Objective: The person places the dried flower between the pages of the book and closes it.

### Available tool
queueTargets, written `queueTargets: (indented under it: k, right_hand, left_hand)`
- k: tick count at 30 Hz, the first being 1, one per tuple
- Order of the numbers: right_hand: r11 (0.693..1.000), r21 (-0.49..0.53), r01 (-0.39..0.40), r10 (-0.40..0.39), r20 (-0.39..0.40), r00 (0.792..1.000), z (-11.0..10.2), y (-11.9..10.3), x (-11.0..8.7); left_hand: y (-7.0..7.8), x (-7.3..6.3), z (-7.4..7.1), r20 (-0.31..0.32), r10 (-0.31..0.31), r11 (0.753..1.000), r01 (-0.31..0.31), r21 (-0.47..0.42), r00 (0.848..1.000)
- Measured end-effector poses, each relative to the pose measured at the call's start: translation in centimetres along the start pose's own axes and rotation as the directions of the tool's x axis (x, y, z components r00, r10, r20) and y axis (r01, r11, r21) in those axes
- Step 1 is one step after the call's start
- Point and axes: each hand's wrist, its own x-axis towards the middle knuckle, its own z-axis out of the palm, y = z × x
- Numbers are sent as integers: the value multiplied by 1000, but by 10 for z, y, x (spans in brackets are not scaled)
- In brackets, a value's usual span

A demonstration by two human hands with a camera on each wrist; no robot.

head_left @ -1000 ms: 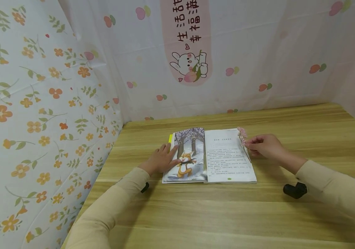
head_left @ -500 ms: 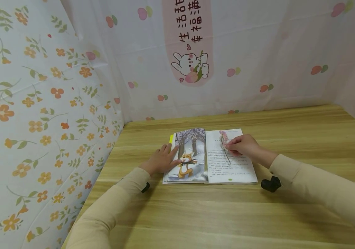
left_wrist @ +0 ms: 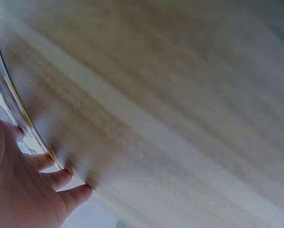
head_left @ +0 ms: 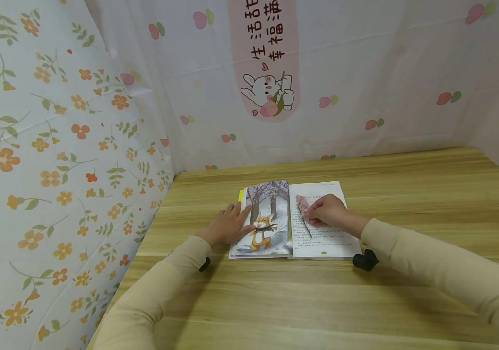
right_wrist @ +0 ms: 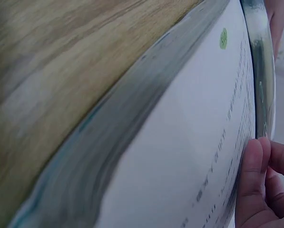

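Observation:
An open book (head_left: 325, 245) lies on the wooden table, a fox picture on its left page and printed text on its right. My left hand (head_left: 227, 224) rests on the outer edge of the left page with its fingers spread; in the left wrist view the fingertips (left_wrist: 80, 194) reach past the book's edge to the table. Over the right page, my right hand (head_left: 330, 211) pinches a pink flower sprig (head_left: 302, 206) between thumb and fingers. Its thin stem slants down across the text, near the book's middle fold. In the right wrist view the thumb and fingers (right_wrist: 252, 166) meet low over the page.
The wooden table (head_left: 275, 301) extends around the book on all sides. Behind it hangs a pale printed curtain (head_left: 345, 63) with a rabbit picture, and a flowered cloth (head_left: 57, 170) hangs at the left. Dark wrist devices (head_left: 365, 261) show under the sleeves.
My right hand has carried the flower sprig leftward from the right page's outer edge to near the fold, and slightly toward me. My left hand has stayed on the book.

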Motion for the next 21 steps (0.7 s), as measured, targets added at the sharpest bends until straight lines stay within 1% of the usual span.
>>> queueTargets:
  k: [12,16,21]
  right_hand:
    - [999,-28,45,-44,31,999,15,-5,4]
    - [998,-38,43,-42,38,998,19,-6,5]
    - [999,-27,28,-27,38,999,21,-8,4]
  left_hand:
    - [0,-1,0,-18,8,1000,-8,-6,1000]
    - [0,-1,0,-21,9,1000,-9,-5,1000]
    - [0,-2,-1,-22,9,1000,-9,1,1000]
